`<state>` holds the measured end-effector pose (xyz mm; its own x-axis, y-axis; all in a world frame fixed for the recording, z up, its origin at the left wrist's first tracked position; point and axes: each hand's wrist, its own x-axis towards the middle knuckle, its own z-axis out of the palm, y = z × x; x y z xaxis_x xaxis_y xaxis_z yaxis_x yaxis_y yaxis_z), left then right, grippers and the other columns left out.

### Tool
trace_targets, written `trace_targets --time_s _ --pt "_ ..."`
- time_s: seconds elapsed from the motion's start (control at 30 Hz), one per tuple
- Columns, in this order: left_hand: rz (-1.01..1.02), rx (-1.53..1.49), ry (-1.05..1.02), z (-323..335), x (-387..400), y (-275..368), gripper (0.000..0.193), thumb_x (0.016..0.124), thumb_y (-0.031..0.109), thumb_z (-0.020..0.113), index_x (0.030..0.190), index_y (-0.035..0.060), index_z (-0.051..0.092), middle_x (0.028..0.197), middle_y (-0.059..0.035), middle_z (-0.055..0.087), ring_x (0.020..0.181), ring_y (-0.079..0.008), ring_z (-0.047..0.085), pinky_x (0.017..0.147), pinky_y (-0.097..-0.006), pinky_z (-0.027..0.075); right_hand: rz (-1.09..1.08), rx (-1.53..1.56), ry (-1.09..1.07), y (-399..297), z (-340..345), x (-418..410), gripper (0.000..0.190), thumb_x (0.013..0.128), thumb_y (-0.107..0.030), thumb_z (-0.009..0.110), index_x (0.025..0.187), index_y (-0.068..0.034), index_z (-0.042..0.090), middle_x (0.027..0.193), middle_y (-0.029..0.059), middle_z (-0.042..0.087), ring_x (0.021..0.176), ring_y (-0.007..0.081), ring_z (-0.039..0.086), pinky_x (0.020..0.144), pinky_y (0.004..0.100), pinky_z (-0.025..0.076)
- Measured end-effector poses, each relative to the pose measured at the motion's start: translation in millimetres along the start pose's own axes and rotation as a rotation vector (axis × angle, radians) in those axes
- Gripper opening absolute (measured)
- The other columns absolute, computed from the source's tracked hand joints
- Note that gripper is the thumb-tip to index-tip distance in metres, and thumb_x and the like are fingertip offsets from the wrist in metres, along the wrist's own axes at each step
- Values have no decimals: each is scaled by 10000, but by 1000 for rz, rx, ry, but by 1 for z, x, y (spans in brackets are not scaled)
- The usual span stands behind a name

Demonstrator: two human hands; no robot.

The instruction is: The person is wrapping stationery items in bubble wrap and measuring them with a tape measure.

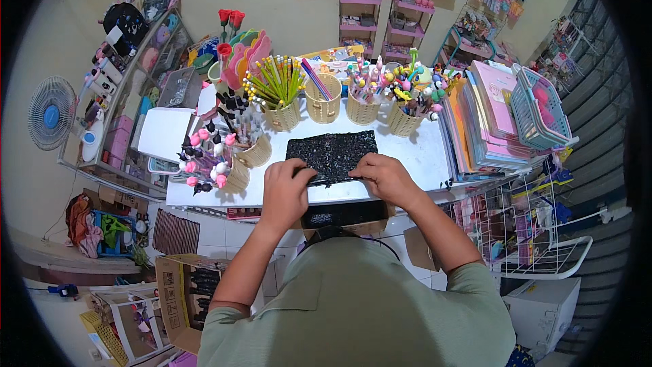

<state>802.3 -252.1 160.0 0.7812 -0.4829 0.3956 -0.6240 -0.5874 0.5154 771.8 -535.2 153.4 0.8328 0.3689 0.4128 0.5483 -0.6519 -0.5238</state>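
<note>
A flat black rectangular sheet with a rough, glossy, bumpy surface (331,155) lies on the white tabletop (326,194) before me. My left hand (288,183) is at its near left corner, fingers bent over the edge. At the near right corner my right hand (384,176) has thumb and fingertips pinched on the edge. Beyond the sheet stand woven plastic cups: one with yellow-green pencils (277,81), one with a few purple and blue pencils (317,81), and others with novelty pens (367,81). The undersides of my fingers are hidden.
Novelty pens with pink, black and white toppers (206,158) stand in a cup at the left. A stack of notebooks and folders (489,117) and a blue plastic basket (542,109) are at the right. Below the table edge sits a black-topped box (344,214).
</note>
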Motion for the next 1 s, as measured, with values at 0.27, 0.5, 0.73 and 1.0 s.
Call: trace_targets --time_s 0.27,0.5,0.73,1.0 --pt "196 -19 39 29 -4 4 254 871 27 737 1125 24 736 1075 -117 690 1021 -329 651 913 -439 523 -16 -97 42 -3 0 -3 247 793 16 710 1006 -75 795 948 78 711 923 301 673 850 414 544" --pt "180 -104 32 29 -2 -2 255 869 4 739 1123 20 751 1042 -120 705 993 -335 655 891 -440 527 34 -298 200 -12 -12 -9 289 756 24 688 1025 -49 764 1029 102 704 965 337 651 884 453 527" --pt "176 -101 31 28 3 -6 266 876 27 770 1142 32 761 1043 -119 715 983 -333 657 875 -422 534 -46 -184 77 -27 13 -2 259 861 -108 778 1110 -48 742 1024 96 672 976 312 649 867 431 537" --pt "162 -130 8 15 -13 0 272 896 37 752 1166 32 726 1075 -131 683 996 -346 642 896 -434 523 -73 -148 49 -17 7 -14 203 868 -109 780 1063 -63 743 970 80 679 906 298 653 810 409 540"
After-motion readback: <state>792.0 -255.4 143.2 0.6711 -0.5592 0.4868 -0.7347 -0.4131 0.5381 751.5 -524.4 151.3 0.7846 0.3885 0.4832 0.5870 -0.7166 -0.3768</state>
